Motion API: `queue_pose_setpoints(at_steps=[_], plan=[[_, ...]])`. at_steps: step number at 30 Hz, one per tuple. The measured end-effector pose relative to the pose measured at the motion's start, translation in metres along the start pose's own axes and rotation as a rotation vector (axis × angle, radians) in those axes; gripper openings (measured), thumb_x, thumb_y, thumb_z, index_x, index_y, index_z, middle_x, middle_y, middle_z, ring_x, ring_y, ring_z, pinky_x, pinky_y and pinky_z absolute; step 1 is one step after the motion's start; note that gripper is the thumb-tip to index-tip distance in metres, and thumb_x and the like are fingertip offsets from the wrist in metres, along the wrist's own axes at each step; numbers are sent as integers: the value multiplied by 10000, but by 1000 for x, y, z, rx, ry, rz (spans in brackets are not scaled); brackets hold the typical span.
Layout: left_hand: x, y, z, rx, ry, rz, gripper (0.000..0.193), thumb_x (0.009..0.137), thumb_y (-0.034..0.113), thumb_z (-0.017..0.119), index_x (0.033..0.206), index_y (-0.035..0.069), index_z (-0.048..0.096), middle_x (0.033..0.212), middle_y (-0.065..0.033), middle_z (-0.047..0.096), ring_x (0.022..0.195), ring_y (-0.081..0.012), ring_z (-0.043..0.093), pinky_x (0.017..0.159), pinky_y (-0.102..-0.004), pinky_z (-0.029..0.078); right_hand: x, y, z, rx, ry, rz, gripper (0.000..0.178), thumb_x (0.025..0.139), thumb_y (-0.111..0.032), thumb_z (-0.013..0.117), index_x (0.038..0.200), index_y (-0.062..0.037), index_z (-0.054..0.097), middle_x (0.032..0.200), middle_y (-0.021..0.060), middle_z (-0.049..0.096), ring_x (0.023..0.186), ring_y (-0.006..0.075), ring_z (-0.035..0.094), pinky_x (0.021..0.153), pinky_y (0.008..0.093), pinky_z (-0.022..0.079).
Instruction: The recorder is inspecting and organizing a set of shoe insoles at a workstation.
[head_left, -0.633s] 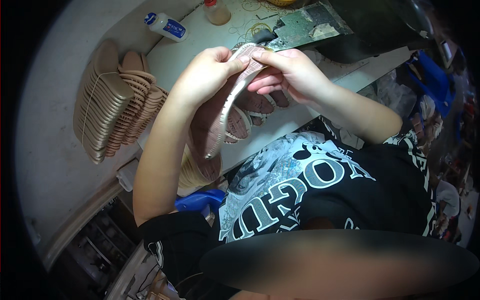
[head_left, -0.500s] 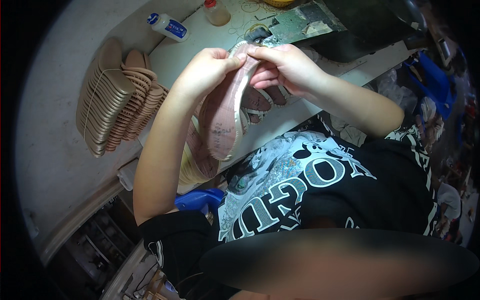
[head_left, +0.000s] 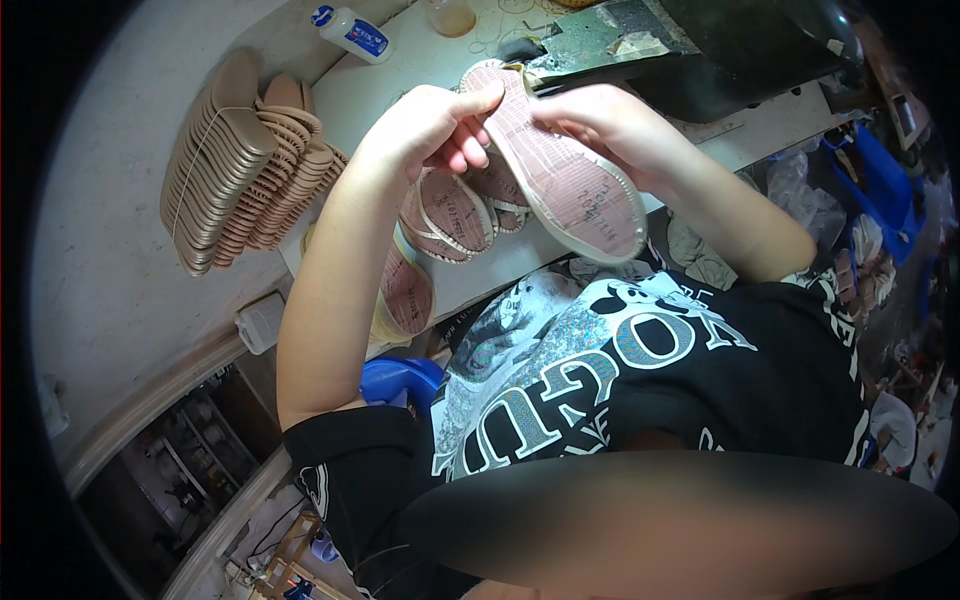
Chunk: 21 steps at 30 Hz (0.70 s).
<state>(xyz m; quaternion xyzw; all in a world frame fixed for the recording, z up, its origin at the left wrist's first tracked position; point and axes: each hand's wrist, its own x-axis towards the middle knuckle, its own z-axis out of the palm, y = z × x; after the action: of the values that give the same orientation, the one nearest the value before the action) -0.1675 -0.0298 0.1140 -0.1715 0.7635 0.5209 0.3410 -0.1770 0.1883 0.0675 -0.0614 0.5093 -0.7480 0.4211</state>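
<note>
Pink insole (head_left: pixel 580 185) slants rightward toward us, left hand (head_left: pixel 430 125) pinching its narrow end, right hand (head_left: pixel 615 125) nearer the wide, grip unclear.

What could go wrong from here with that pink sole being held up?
The pink sole could slip: the left hand pinches it near the narrow end, while the wide end sticks out toward the shirt.

The other soles overlap on the white table, so a knock might shift them.

The tan stack seems bound by just a thin cord; if that gave way, it might spill.
</note>
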Motion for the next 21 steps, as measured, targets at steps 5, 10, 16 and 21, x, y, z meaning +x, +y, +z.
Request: queue_pose_setpoints(at_steps=[5, 10, 16, 21], plan=[[4, -1, -3, -53, 35, 28, 462, 846, 459, 638, 627, 54, 602, 483, -32, 557, 364, -83, 454, 368, -205, 318, -42, 1, -11, -143, -94, 72, 271, 900, -207, 604, 997, 41, 657, 895, 57, 676, 750, 69, 615, 689, 215, 488], [14, 2, -10, 47, 123, 94, 529, 826, 523, 634, 555, 74, 569, 379, 9, 434, 301, -54, 342, 323, -207, 213, -35, 16, -26, -15, 59, -12, 285, 893, -219, 623, 991, 46, 661, 883, 65, 682, 747, 75, 623, 687, 220, 497], [29, -2, -20, 14, 208, 116, 522, 813, 533, 647, 561, 85, 559, 389, 28, 391, 336, -53, 324, 362, -219, 212, -13, 11, -22, 82, 66, -57, 254, 890, -182, 621, 962, 58, 662, 868, 94, 684, 726, 95, 639, 669, 228, 511], [35, -25, -35, -135, 332, 267, 502, 873, 509, 587, 615, 79, 569, 412, 29, 400, 354, -58, 324, 378, -220, 225, 14, 16, 16, 150, 43, -161, 281, 906, -221, 608, 952, 51, 659, 850, 76, 679, 718, 88, 623, 643, 228, 501]])
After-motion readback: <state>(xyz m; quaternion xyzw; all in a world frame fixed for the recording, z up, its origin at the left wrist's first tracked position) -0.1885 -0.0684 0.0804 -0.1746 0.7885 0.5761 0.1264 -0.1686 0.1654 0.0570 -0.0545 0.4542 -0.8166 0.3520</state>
